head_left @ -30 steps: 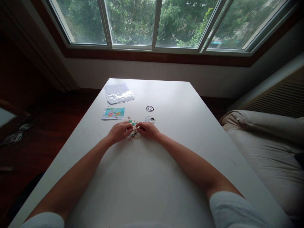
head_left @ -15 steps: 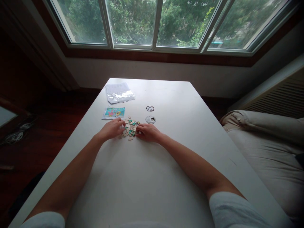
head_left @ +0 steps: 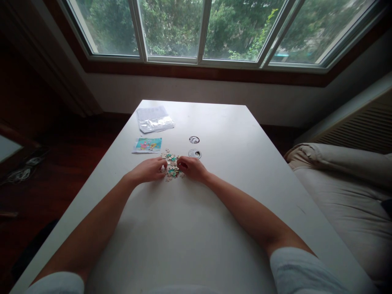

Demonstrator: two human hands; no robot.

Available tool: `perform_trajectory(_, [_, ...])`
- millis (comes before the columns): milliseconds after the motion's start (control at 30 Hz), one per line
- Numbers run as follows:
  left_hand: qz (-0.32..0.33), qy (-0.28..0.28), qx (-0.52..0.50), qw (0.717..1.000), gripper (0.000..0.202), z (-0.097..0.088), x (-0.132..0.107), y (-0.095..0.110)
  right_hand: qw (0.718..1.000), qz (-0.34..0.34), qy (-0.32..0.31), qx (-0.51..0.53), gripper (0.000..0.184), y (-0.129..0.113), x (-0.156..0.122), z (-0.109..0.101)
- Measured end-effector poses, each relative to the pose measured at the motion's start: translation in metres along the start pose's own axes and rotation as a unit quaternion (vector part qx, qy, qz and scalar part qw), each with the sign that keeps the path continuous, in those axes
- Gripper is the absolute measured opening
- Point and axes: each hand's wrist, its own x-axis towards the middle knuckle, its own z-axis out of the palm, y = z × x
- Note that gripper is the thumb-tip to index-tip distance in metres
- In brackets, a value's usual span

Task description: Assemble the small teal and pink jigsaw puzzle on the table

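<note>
A small heap of jigsaw pieces (head_left: 172, 166), tan and teal, lies on the white table (head_left: 214, 212). My left hand (head_left: 148, 170) rests at the heap's left edge, fingers curled with the tips on the pieces. On the heap's right side my right hand (head_left: 190, 168) has its fingers bent and touching the pieces. What the fingertips pinch, if anything, is too small to make out. A colourful picture card (head_left: 147, 145) lies just beyond my left hand.
A clear plastic bag over printed paper (head_left: 154, 119) lies at the table's far left. Two round cable ports (head_left: 194, 146) sit right of the heap. A beige cushioned seat (head_left: 346, 192) borders the table's right. Windows run along the far wall.
My hands parted half a second ago, spreading the pieces, and have now drawn back together around the heap. My left hand moved right; the view shifted slightly.
</note>
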Motion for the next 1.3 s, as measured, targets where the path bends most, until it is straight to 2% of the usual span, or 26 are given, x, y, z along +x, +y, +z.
perform_trajectory(100, [0.009, -0.002, -0.003, 1.000, 0.020, 0.005, 0.002, 0.004, 1.000, 0.021, 0.018, -0.010, 0.018, 0.003, 0.001, 0.001])
perform_trajectory(167, [0.012, -0.001, -0.003, 1.000, 0.020, 0.006, 0.002, 0.005, 1.000, 0.011, 0.002, -0.014, 0.022, 0.004, 0.002, 0.000])
perform_trajectory(267, [0.017, 0.002, -0.001, 1.000, 0.020, 0.005, 0.003, 0.004, 0.997, -0.039, -0.040, -0.050, 0.025, 0.003, 0.002, -0.004])
perform_trajectory(400, [0.020, 0.012, 0.001, 1.000, 0.020, 0.004, 0.006, 0.004, 0.982, -0.109, -0.082, -0.127, 0.040, -0.001, 0.001, -0.007])
perform_trajectory(600, [-0.002, 0.035, 0.007, 0.999, 0.018, 0.003, 0.008, 0.005, 0.976, -0.120, -0.069, -0.166, 0.027, 0.002, 0.000, -0.003])
perform_trajectory(867, [-0.029, 0.040, 0.017, 0.999, 0.018, 0.005, 0.007, 0.005, 0.992, -0.085, -0.035, -0.083, 0.012, 0.004, 0.001, 0.000])
perform_trajectory(1000, [-0.028, 0.039, 0.022, 0.999, 0.020, 0.008, 0.007, 0.006, 0.999, -0.050, -0.008, -0.010, 0.014, 0.008, 0.001, 0.001])
perform_trajectory(1133, [-0.001, 0.031, 0.019, 0.999, 0.025, 0.011, 0.005, 0.009, 0.998, -0.019, 0.034, 0.041, 0.016, 0.013, 0.002, 0.003])
perform_trajectory(1300, [0.021, 0.032, 0.014, 0.999, 0.033, 0.015, 0.007, 0.013, 0.997, -0.018, 0.039, 0.060, 0.019, 0.016, 0.003, 0.005])
